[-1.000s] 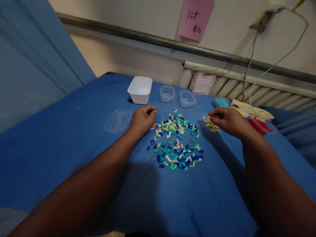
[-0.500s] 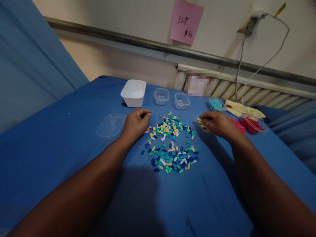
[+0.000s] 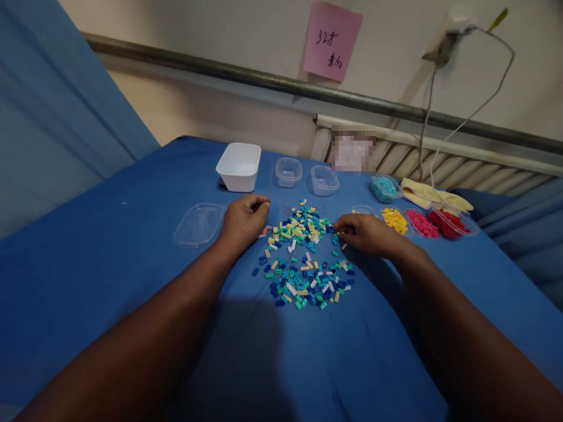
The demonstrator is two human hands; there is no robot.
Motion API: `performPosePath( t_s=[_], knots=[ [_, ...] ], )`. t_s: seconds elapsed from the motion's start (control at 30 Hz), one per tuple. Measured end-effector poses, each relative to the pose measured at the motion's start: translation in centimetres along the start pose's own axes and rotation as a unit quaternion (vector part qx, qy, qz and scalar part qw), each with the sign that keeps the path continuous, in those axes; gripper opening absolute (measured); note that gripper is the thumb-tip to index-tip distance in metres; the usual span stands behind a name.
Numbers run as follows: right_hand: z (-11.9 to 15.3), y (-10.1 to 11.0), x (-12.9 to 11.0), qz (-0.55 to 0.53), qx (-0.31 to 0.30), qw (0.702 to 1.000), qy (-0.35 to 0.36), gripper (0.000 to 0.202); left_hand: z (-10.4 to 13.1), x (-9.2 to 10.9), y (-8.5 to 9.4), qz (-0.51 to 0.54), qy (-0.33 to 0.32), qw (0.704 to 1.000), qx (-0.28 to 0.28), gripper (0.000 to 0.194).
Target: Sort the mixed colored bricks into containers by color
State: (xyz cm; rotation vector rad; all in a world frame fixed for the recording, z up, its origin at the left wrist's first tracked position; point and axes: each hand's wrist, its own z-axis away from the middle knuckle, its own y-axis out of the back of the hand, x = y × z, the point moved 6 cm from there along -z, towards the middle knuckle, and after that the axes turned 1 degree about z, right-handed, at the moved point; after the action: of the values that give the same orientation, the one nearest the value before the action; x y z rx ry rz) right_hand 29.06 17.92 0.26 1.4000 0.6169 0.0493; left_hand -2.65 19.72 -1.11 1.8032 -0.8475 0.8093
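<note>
A pile of small bricks [image 3: 303,258] in teal, dark blue, pale yellow and white lies spread on the blue table [image 3: 109,264]. My left hand [image 3: 244,218] rests at the pile's left edge with its fingers curled into a loose fist; an orange piece [image 3: 264,231] lies beside its fingertips. My right hand [image 3: 365,233] sits at the pile's right edge, fingertips drawn together and touching the bricks there. Whether it grips a brick is hidden by the fingers.
At the back stand a white tub [image 3: 238,166] and two small clear cups [image 3: 288,171] [image 3: 324,179]. A clear lid [image 3: 199,223] lies to the left. At the right are trays of teal [image 3: 385,187], yellow [image 3: 394,220], pink [image 3: 421,223] and red bricks [image 3: 448,223].
My right hand has moved left from over the tray of yellow bricks to the pile's right edge, uncovering that tray. My left hand has stayed put.
</note>
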Motion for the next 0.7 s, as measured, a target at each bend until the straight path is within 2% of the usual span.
performPosePath(
  t_s=[0.13, 0.23, 0.3, 0.43, 0.6, 0.7],
  knots=[
    [0.2, 0.1, -0.1, -0.074, -0.004, 0.997, 0.010, 0.024, 0.0, 0.0, 0.0, 0.005, 0.003, 1.000, -0.003, 0.030],
    [0.7, 0.7, -0.2, -0.171, -0.029, 0.985, 0.024, 0.030, 0.0, 0.0, 0.0, 0.004, -0.001, 1.000, -0.002, 0.029],
    [1.0, 1.6, 0.4, -0.194, -0.015, 0.981, 0.015, 0.031, 0.0, 0.0, 0.0, 0.004, -0.002, 1.000, -0.003, 0.028],
    [1.4, 3.7, 3.2, -0.129, 0.067, 0.989, -0.035, 0.027, -0.2, -0.1, 0.1, -0.005, -0.006, 1.000, -0.001, 0.029],
    [1.9, 5.1, 6.3, -0.013, 0.171, 0.982, -0.074, 0.028, -0.3, -0.3, 0.2, -0.016, -0.007, 1.000, -0.004, 0.030],
    [1.9, 4.9, 7.1, 0.014, 0.182, 0.979, -0.094, 0.029, -0.3, -0.4, 0.2, -0.016, -0.009, 1.000, -0.008, 0.031]
  ],
)
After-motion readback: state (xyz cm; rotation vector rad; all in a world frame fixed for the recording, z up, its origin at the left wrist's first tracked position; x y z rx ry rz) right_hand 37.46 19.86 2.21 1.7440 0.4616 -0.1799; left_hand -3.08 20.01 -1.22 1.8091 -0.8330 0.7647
